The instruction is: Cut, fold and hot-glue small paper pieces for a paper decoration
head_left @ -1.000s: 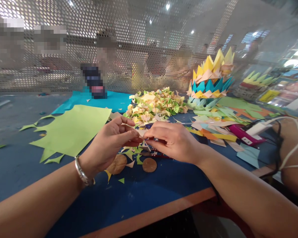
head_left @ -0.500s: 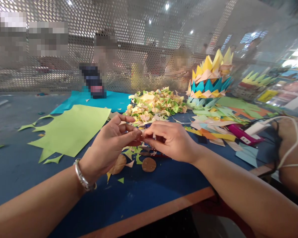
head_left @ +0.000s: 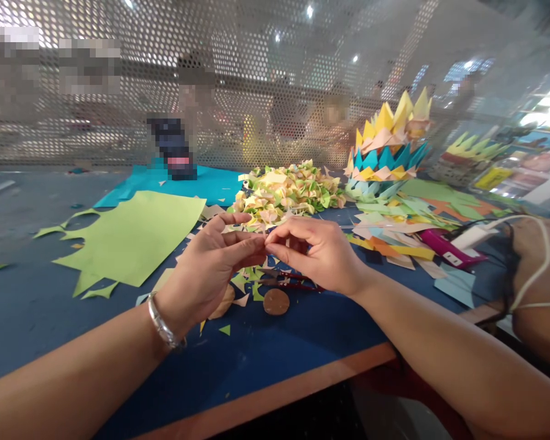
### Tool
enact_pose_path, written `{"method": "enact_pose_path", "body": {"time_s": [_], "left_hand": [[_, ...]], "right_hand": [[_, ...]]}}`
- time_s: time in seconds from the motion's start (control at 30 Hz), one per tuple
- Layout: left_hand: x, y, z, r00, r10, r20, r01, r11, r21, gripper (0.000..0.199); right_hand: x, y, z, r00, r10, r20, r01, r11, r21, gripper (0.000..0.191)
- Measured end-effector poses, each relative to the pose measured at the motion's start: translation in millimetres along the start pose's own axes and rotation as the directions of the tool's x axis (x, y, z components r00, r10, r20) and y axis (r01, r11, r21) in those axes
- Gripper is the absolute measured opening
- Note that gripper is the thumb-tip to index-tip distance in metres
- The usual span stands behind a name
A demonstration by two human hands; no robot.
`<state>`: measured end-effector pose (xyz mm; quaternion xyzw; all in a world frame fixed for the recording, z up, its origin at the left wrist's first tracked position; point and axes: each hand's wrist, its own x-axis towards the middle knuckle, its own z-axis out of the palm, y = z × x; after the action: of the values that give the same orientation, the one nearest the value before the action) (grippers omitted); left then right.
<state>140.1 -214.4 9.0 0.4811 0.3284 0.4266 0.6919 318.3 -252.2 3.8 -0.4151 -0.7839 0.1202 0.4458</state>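
Observation:
My left hand (head_left: 229, 247) and my right hand (head_left: 309, 247) meet fingertip to fingertip above the table, both pinched closed. Whatever they pinch is tiny and mostly hidden; only a pale sliver shows between the tips. Just beyond them lies a heap of small folded paper pieces (head_left: 288, 192) in cream, pink and green. Below the right hand rest scissors with dark red handles (head_left: 297, 283), partly covered. Small green paper scraps (head_left: 256, 291) lie under the hands, near a flat round brown disc (head_left: 276, 302) and a second rounded brown piece (head_left: 223, 304).
Light green paper (head_left: 142, 238) with cut edges lies left, before blue paper (head_left: 215, 183). A tiered folded-paper model (head_left: 387, 156) stands back right, near paper strips (head_left: 394, 235), a magenta device (head_left: 451, 249) and a white cable (head_left: 547, 250). A perforated screen (head_left: 238, 79) closes off the back.
My left hand has shifted slightly to the right, and the fingertips of both hands stay together. More of the scissors shows beneath them. The things on the table lie as before.

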Motion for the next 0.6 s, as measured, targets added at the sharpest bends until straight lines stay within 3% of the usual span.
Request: {"method": "enact_pose_path", "body": {"time_s": [0.13,0.4,0.6], "left_hand": [[-1.3,0.3,1.5,1.000,-0.001,-0.011,0.001,1.000,0.007,0.036],[-1.8,-1.4,1.1,0.998,0.056,-0.003,-0.056,0.998,0.017,0.044],[0.3,-3.3,-1.4,0.999,0.051,0.010,-0.051,0.998,0.023,0.048]], "right_hand": [[-0.2,1.0,1.7,0.999,0.037,-0.006,-0.037,0.998,0.055,0.008],[0.7,2.9,3.3,0.989,0.150,-0.006,-0.148,0.980,0.129,0.010],[1.5,4.0,3.6,0.983,0.185,0.014,-0.184,0.964,0.192,0.022]]}}
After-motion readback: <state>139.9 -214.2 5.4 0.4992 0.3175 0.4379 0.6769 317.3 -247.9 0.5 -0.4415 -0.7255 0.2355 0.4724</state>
